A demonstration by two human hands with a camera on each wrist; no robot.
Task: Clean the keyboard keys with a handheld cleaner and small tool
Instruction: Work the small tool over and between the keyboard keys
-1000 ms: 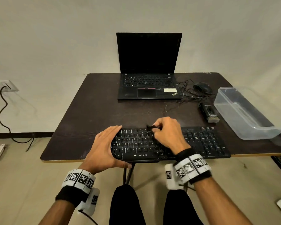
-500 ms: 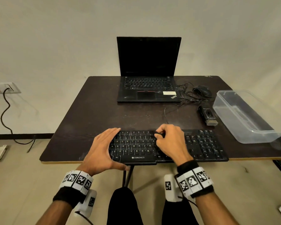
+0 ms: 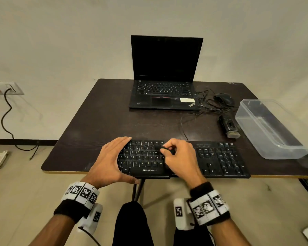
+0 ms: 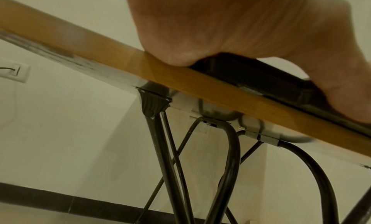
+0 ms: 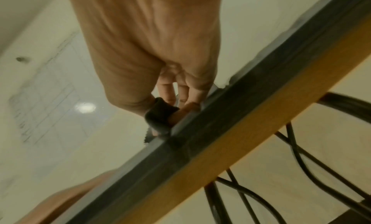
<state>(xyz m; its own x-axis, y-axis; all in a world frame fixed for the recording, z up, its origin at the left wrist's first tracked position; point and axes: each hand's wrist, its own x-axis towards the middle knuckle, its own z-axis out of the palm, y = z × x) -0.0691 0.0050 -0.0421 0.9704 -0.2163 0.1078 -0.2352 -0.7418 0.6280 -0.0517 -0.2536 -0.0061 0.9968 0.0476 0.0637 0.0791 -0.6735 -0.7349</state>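
Note:
A black keyboard [image 3: 219,160] lies along the table's front edge. My left hand [image 3: 110,160] lies flat over its left end, fingers straight, with the thumb against the front edge; the left wrist view shows the palm [image 4: 240,28] pressing on the keyboard [image 4: 261,79]. My right hand [image 3: 180,160] pinches a small black tool [image 3: 166,150] between thumb and fingers, its tip on the upper key rows near the middle. The right wrist view shows the tool [image 5: 160,114] at the fingertips, just above the keyboard's edge. The black handheld cleaner [image 3: 228,126] lies untouched at the back right.
An open laptop [image 3: 165,93] stands at the back of the dark table [image 3: 100,125], with a mouse [image 3: 223,99] and tangled cables beside it. A clear plastic box [image 3: 274,134] sits at the right edge. My knees are under the front edge.
My right hand has worked the small tool sideways over the upper key rows and down a little. The left hand has stayed on the keyboard's left end.

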